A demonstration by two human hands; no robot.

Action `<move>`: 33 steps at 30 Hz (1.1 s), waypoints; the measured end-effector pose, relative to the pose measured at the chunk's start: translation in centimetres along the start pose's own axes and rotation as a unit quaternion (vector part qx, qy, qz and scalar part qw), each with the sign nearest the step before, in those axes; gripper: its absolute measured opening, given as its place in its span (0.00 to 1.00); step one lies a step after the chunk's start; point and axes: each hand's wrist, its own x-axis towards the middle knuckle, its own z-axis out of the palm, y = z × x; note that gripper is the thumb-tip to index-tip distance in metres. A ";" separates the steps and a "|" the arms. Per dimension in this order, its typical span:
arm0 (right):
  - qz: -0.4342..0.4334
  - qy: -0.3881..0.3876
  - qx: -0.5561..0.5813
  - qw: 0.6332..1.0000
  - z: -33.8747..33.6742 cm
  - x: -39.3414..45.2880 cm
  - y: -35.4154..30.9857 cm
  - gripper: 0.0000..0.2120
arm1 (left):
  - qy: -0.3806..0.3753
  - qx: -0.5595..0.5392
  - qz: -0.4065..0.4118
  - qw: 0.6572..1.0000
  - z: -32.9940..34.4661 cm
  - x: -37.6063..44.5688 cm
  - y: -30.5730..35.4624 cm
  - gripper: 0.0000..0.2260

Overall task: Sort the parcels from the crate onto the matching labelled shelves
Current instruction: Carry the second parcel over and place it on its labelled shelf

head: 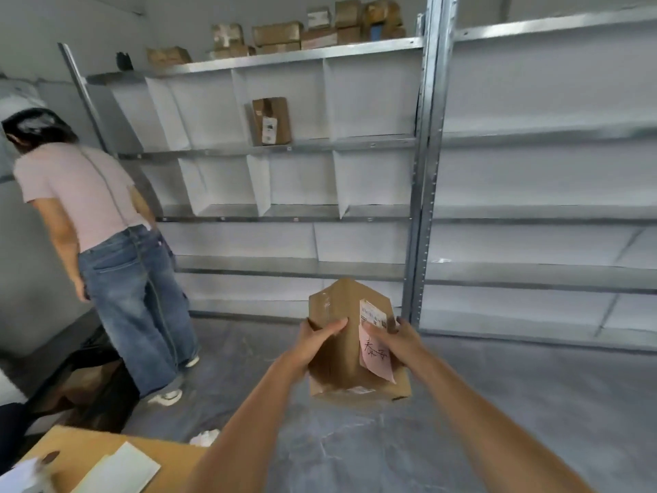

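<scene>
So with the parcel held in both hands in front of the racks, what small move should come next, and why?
Probably tilt the cardboard parcel up to read its pink handwritten slip. Both the left hand and right hand grip it well short of the shelving, and the right thumb lies on the slip's top edge.

My arms are bare all the way from the lower edge of the view up to the wrists: no sleeves or cuffs show anywhere along them. I wear no gloves. My left hand [316, 338] has no ring or band that I can see, and the wrist behind it carries no watch or bracelet. My right hand [398, 341] is just as plain, its wrist uncovered too. The fingernails are short, with no polish that I can make out. Both forearms look slim and smooth, without marks or tattoos.
</scene>
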 end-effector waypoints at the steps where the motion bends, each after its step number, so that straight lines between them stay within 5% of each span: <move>1: 0.001 0.014 -0.005 1.000 -1.4 1.7 -0.3 0.25 | -0.010 0.005 -0.006 1.000 1.2 2.2 0.6 0.24; 3: 0.007 0.037 -0.012 0.999 -4.1 4.8 -0.7 0.23 | -0.029 0.020 -0.015 0.999 3.8 6.1 2.1 0.37; 6: 0.010 0.079 -0.007 0.997 -8.1 8.3 -0.8 0.23 | -0.046 0.057 -0.013 0.997 7.4 11.1 3.9 0.45; 14: 0.032 0.193 0.048 0.979 -19.0 14.2 0.7 0.20 | -0.119 0.076 -0.009 0.990 18.5 19.6 7.2 0.21; 23: -0.029 0.178 0.236 0.955 -32.9 17.9 0.2 0.30 | -0.189 0.054 -0.043 0.980 32.5 28.5 10.8 0.26; 27: -0.024 0.244 0.215 0.945 -38.5 18.6 0.8 0.30 | -0.243 0.055 -0.002 0.969 39.6 30.9 12.5 0.21; 33: -0.014 0.344 0.195 0.918 -46.5 21.0 2.6 0.31 | -0.370 0.105 0.015 0.923 49.2 35.1 13.7 0.31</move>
